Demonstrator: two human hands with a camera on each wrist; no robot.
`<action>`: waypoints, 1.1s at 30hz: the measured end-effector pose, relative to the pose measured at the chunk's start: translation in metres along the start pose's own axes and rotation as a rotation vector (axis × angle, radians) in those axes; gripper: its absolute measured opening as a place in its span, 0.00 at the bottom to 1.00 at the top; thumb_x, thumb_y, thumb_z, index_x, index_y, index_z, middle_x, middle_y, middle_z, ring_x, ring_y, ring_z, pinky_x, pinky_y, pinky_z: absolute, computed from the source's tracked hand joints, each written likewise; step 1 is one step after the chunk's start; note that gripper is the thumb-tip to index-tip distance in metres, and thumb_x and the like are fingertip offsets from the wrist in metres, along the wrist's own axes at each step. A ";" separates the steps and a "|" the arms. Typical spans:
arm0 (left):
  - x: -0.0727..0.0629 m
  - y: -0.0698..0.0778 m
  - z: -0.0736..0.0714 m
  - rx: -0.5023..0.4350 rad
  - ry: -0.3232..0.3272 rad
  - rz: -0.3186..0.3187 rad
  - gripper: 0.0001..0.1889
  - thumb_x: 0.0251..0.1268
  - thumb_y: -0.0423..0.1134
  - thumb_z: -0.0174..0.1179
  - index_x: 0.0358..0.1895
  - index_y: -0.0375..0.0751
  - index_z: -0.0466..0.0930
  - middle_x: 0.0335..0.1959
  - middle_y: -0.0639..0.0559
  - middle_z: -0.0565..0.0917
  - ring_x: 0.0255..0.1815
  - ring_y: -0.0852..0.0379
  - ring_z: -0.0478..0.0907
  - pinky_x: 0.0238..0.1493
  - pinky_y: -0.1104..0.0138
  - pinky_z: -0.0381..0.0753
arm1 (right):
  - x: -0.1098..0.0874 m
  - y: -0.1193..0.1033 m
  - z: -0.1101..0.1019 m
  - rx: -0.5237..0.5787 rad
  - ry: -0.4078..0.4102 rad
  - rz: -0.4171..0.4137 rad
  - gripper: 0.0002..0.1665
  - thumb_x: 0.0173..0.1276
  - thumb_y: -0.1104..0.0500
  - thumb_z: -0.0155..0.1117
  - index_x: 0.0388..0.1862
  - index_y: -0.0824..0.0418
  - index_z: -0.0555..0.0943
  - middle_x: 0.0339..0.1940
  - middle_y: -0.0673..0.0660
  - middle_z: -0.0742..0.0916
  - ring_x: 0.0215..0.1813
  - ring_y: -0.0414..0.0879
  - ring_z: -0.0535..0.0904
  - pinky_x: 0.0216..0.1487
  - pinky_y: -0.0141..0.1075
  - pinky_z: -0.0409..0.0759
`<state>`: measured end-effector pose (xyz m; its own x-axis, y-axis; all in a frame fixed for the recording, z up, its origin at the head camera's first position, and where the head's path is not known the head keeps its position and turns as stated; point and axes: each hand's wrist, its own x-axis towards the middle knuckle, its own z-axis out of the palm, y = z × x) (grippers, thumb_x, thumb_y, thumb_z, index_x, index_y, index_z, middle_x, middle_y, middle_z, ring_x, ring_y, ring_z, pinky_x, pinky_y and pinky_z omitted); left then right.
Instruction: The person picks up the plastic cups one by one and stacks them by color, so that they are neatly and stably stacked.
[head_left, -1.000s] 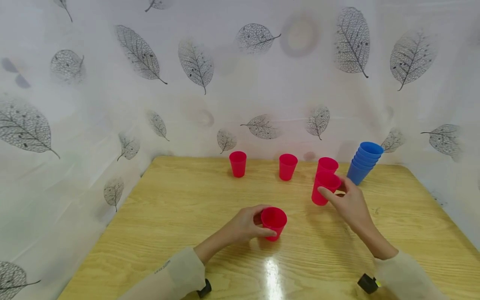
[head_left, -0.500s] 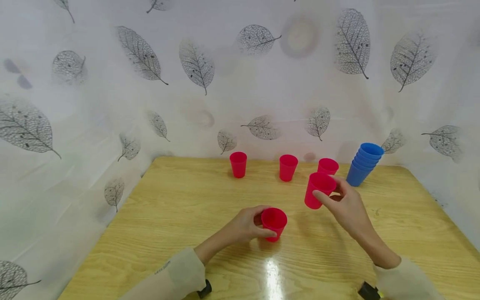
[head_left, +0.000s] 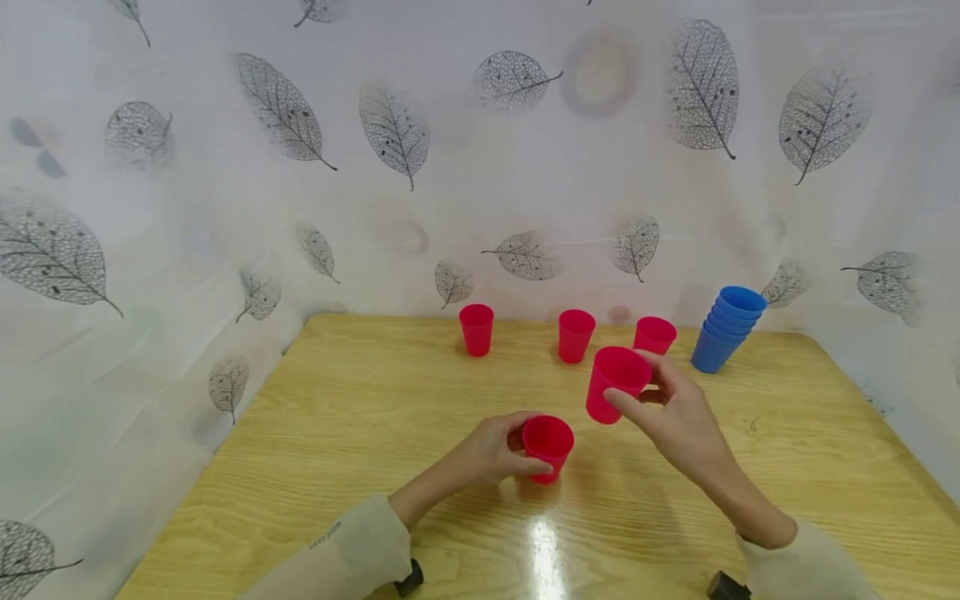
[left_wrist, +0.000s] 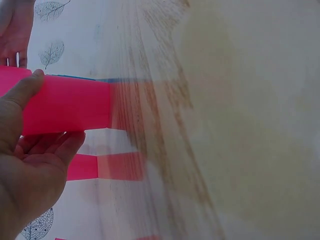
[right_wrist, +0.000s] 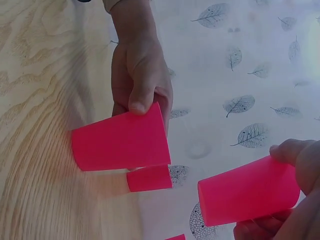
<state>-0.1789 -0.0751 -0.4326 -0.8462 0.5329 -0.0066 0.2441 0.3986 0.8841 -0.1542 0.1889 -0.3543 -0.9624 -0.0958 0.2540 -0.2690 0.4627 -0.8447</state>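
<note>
Near the middle of the table, my left hand (head_left: pixel 495 450) grips a red plastic cup (head_left: pixel 548 446) that stands upright, fingers behind it and thumb in front. My right hand (head_left: pixel 678 412) holds a second red cup (head_left: pixel 617 383) by its upper side, mouth up and slightly tilted. In the right wrist view this held cup (right_wrist: pixel 250 192) hangs above the table, apart from the left hand's cup (right_wrist: pixel 122 140). The left wrist view shows the left thumb and fingers around the cup (left_wrist: pixel 75 105).
Along the back stand three more red cups: a left one (head_left: pixel 476 330), a middle one (head_left: pixel 576 337) and a right one (head_left: pixel 655 335), partly hidden. A leaning-looking stack of blue cups (head_left: pixel 727 329) is at the back right. Behind the wooden table (head_left: pixel 337 400) hangs a leaf-patterned sheet (head_left: pixel 450 167).
My right hand has carried its red cup leftward and a little nearer, away from the back right red cup. The left hand and its cup have stayed in place.
</note>
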 end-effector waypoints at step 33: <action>-0.001 -0.001 -0.002 -0.103 -0.057 0.051 0.24 0.63 0.35 0.74 0.62 0.45 0.80 0.49 0.61 0.87 0.48 0.65 0.83 0.52 0.71 0.83 | -0.004 -0.015 0.053 0.138 -0.175 -0.076 0.33 0.66 0.57 0.76 0.68 0.59 0.76 0.53 0.54 0.86 0.48 0.53 0.82 0.42 0.40 0.85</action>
<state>-0.1797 -0.0776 -0.4323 -0.8050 0.5930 0.0155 0.2335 0.2928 0.9272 -0.1479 0.1358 -0.3672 -0.9277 -0.2824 0.2440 -0.3319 0.3250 -0.8856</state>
